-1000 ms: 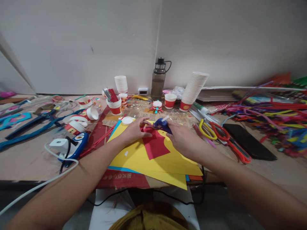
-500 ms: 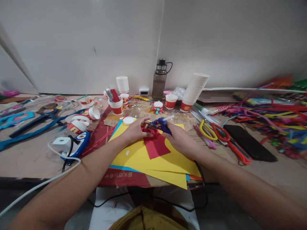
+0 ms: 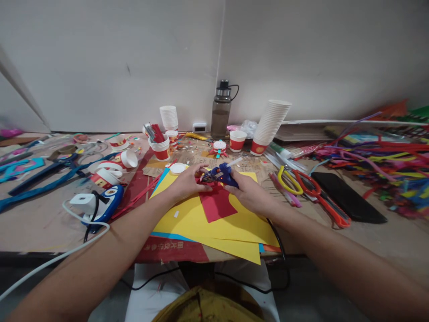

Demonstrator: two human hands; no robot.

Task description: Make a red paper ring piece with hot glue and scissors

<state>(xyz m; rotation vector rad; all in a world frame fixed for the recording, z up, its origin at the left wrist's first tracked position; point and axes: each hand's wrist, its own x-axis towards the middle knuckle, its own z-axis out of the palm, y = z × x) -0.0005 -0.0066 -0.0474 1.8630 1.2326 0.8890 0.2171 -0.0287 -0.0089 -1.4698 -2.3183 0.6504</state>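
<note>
Near the middle of the frame, the right hand is wrapped around a blue glue gun, whose nose points left; a white glue stick pokes out of its back end toward the upper right. The left hand is just left of the nose, thumb and fingers curved around a bit of red (too small and shaded to tell what it is, or how firmly it is gripped). The two hands are apart, with the gun between them.

Below the gun, a piece of red paper with a curved cut at its upper right lies on yellow sheets. A white disc sits beyond the left wrist, and a black cord hangs over the near edge of the bench, right of centre.

At the upper centre stands a water bottle, with a leaning stack of paper cups to its right. A paper cup of pens is at the centre left. Toward the right of the frame lie scissors, an orange cutter and a black phone.
</note>
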